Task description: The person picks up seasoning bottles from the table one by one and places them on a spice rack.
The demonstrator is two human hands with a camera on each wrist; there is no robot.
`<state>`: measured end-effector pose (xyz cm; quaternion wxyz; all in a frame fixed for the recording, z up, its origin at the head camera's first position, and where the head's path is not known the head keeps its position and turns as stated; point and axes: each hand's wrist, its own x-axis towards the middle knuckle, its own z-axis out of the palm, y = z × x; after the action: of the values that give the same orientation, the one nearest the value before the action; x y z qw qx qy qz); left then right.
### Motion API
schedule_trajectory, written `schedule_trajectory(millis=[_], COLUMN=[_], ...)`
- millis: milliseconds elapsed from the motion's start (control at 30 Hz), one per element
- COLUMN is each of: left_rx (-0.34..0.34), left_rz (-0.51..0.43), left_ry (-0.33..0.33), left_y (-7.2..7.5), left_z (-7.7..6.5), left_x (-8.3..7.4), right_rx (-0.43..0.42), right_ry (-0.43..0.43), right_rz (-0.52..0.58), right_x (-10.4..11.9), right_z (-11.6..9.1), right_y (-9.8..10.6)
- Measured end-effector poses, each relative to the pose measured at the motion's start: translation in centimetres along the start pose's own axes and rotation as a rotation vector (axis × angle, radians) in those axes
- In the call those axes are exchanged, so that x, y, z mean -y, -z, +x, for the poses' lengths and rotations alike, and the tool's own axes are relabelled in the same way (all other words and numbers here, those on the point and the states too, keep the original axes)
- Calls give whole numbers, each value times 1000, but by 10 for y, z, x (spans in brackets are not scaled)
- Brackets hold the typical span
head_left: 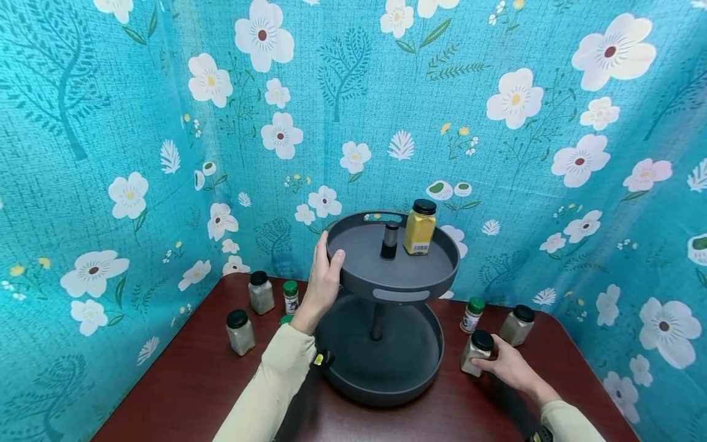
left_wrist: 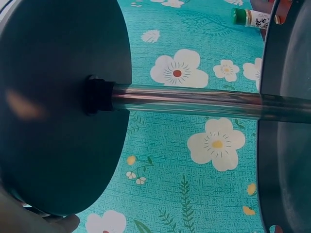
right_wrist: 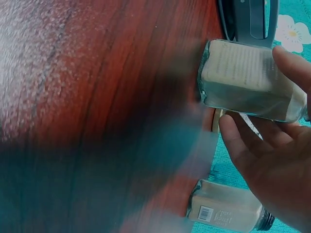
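Observation:
A dark grey two-tier round tray has an upper tier [head_left: 359,261] and a lower tier [head_left: 353,362] joined by a post [left_wrist: 189,102]. My left hand [head_left: 324,277] grips the upper tier's left rim, thumb over the edge. On that tier stand a yellow-filled jar [head_left: 420,230] with a black lid and a small dark jar [head_left: 390,240]. To the tray's right, my right hand [head_left: 510,367] holds a black-lidded spice jar [head_left: 472,361] between thumb and fingers. Pale contents show through this jar's clear side [right_wrist: 243,77]. Whether its base touches the table I cannot tell.
Behind the right hand stand a green-capped jar [head_left: 471,316] and another black-lidded jar [head_left: 518,325]. Left of the tray are two black-lidded jars [head_left: 241,336] and a green-capped jar [head_left: 291,299]; my forearm partly hides another green cap [head_left: 285,319]. A flowered curtain [head_left: 342,178] borders the table [head_left: 182,380].

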<state>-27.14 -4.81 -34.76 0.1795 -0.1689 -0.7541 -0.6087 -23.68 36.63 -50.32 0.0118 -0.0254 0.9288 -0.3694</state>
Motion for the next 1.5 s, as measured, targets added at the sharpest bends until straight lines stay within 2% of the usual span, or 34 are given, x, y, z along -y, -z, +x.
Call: schedule_trajectory(millis=[333,500,867,933,1000,1133,1233,1500], left_rx=[-15,-23,28,33,32,16,-2,-26], left_rz=[1,15,8,10,11,18,26,-8], left_ry=[-4,-5,-65,-58,-49,-47,-47,9], left_y=[-1,0,1,1,2,0,-2,-1], left_z=[-2,-1,-1,-2,-7,-9,-5,0], left_x=[-3,-5,-4,-7,-19,-17,-1,-1], right_rx=[-21,-28,-23,-24,-25,-36,-46,-88], right_ry=[-10,14,7,1,1,-3,-2,-13], right_rz=[-38,-70,-61,-66,-74,-91,-101,-101], right_x=[-1,-1,-2,-2,-1,-2,-2,-3], right_z=[4,4,2,2,3,3,3,1], right_y=[-1,-2,-4,-4,-4,-4,-5,-8])
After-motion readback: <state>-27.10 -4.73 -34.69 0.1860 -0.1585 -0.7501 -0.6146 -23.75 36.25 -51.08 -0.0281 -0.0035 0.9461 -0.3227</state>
